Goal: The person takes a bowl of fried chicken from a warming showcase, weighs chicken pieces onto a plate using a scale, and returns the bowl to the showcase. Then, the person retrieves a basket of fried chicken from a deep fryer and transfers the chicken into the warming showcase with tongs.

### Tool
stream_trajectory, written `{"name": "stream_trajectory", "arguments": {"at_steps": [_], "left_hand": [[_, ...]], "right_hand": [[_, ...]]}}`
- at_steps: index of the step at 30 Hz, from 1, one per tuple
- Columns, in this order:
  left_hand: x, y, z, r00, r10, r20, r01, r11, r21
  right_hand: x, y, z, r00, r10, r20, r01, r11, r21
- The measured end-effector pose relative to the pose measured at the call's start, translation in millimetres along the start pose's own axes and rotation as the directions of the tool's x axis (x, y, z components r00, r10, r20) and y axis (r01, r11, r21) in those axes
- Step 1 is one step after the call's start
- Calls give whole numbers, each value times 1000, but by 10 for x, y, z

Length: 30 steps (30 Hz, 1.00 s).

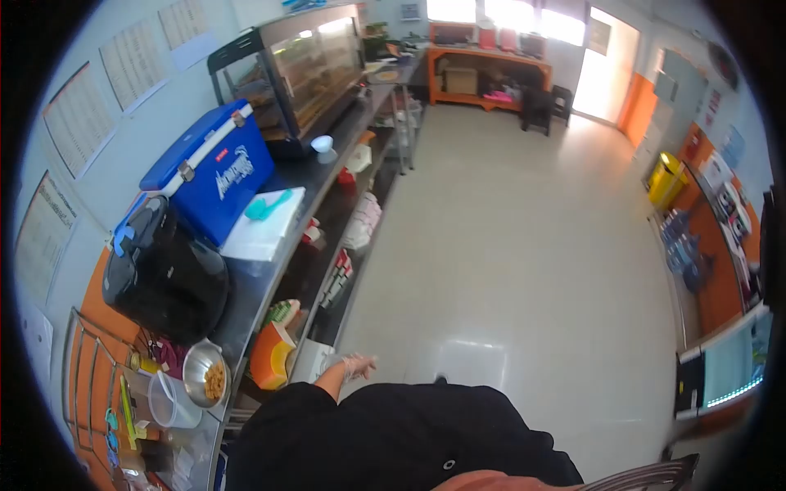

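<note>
My left hand point(357, 367), in what looks like a clear plastic glove, hangs beside the counter's lower shelf with its fingers loosely apart and nothing visible in them. Near it are an orange-and-yellow box point(273, 355) and a white box point(311, 362) on the shelf. At the bottom edge a skin-coloured shape point(508, 483) shows, perhaps part of my right arm or hand; its fingers are hidden. Right of it, a dark, shiny, curved object point(647, 475) is cut off by the frame; whether I hold it I cannot tell.
Along the left, a steel counter point(246, 286) carries a metal bowl point(205, 375) of brown pieces, a plastic tub point(173, 401), a black appliance point(164, 274), a blue cooler point(211, 168) and a glass display case point(315, 74). A tiled floor point(491, 237) leads to an open doorway point(606, 69).
</note>
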<state>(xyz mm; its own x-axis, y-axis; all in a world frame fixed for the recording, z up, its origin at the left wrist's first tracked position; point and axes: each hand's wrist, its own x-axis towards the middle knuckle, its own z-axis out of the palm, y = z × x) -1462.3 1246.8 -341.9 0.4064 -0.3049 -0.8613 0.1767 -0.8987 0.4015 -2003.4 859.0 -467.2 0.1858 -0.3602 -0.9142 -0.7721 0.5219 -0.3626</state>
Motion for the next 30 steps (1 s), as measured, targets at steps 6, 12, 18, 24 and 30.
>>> {"name": "stream_trajectory", "arguments": {"at_steps": [6, 12, 18, 24, 30], "left_hand": [[556, 668, -1849, 846, 420, -327, -498, 842, -206], [59, 2146, -4365, 623, 409, -667, -757, 529, -383], [639, 3015, -7249, 123, 449, -885, -814, 556, 169], [529, 4055, -8405, -247, 292, -924, -324, 874, 362], [723, 4842, -8536, -465, 53, -884, -110, 987, 117]], "right_hand": [[1324, -3167, 571, 920, -390, -35, 370, 895, -249], [1463, -6401, 1593, 861, -504, -72, 499, 863, -74], [1694, -7417, 2954, 850, -510, 132, 522, 848, -84], [2326, -7682, 3557, 927, -135, 349, 252, 915, -316], [3162, -9348, 4224, 953, -81, 294, 186, 918, -351]]}}
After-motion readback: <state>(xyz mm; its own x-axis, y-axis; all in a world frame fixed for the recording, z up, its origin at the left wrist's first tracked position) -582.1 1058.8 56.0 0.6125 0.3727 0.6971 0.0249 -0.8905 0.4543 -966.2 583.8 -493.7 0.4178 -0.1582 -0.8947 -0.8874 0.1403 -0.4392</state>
